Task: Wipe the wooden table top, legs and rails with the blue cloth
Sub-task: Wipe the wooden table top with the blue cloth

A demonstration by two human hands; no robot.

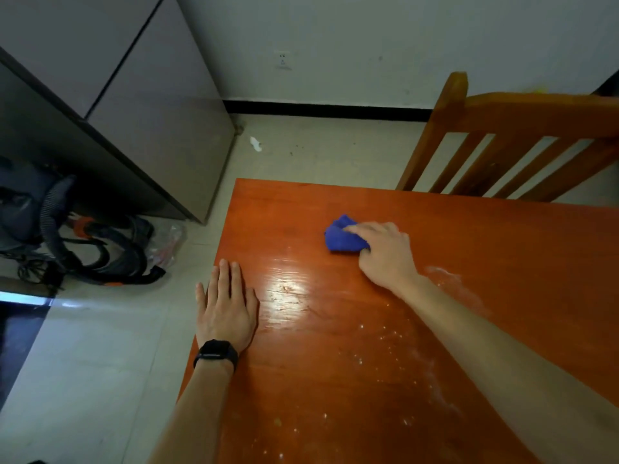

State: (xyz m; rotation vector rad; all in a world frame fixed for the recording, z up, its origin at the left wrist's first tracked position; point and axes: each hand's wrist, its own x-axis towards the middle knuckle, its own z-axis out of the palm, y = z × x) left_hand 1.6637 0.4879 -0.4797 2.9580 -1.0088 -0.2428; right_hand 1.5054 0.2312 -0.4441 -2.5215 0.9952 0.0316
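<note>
The reddish-brown wooden table top fills the lower right of the head view, with white specks and dusty smears on its near and right parts. A bunched blue cloth lies on the top toward the far side. My right hand presses on the cloth and grips it from the right. My left hand lies flat on the table's left edge, fingers together and extended, holding nothing; a black watch sits on its wrist. The table's legs and rails are hidden below the top.
A wooden slat-back chair stands at the table's far right side. A grey cabinet stands at the left. A vacuum cleaner with black hoses lies on the tiled floor left of the table. A white scrap lies near the wall.
</note>
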